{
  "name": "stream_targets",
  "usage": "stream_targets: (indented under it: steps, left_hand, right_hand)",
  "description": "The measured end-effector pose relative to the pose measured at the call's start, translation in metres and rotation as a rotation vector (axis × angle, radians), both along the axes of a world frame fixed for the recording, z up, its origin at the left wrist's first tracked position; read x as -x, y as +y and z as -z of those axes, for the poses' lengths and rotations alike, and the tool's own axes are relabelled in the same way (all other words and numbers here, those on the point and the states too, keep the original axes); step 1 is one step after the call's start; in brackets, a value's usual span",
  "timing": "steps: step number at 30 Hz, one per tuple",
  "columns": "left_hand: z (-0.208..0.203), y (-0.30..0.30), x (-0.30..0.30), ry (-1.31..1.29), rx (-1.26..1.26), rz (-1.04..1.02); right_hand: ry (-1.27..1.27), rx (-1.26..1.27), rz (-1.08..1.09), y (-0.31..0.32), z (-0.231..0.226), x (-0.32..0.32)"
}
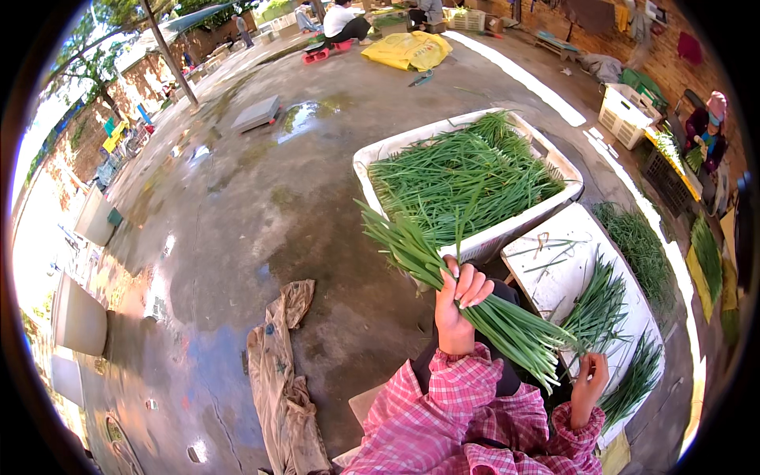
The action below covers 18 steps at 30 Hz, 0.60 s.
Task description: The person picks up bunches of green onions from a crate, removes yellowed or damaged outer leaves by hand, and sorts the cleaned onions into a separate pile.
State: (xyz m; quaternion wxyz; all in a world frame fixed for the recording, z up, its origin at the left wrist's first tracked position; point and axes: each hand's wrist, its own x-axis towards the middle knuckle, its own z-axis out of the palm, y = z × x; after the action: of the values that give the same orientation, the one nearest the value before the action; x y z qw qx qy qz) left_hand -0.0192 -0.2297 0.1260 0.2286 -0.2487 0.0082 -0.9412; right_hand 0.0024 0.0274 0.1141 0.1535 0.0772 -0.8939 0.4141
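A white crate (514, 231) of greens (467, 174) stands right of upper center; below, near center, a leafy bundle (511, 324) could splay if the left hand (461, 302), clamped around it, slackens. Whether the right hand (588, 381), lower right, grips anything cannot be told.

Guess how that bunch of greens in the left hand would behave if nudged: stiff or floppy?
The bunch is probably springy, not limp: it juts fairly straight from both sides of the left hand. It may splay if held loosely, since its ends fan apart. Being thin-leaved, it could crease if squeezed.
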Motion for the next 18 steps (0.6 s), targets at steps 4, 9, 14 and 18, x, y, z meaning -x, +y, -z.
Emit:
stream_targets:
  steps: [4, 9, 14, 18]
  left_hand:
    - [-0.001, -0.008, -0.005, 0.102, -0.251, 0.057]
    - [0.002, -0.009, -0.004, 0.092, -0.36, 0.084]
    - [0.004, -0.006, -0.001, 0.126, -0.374, 0.137]
    - [0.003, 0.008, 0.003, 0.135, -0.348, 0.239]
  right_hand:
    - [-0.052, 0.039, -0.081, 0.052, 0.018, -0.002]
    - [-0.167, -0.276, -0.13, 0.102, 0.043, -0.018]
    - [-0.425, -0.412, -0.395, 0.099, 0.04, -0.026]
    - [-0.504, 0.562, -0.532, 0.029, 0.003, -0.009]
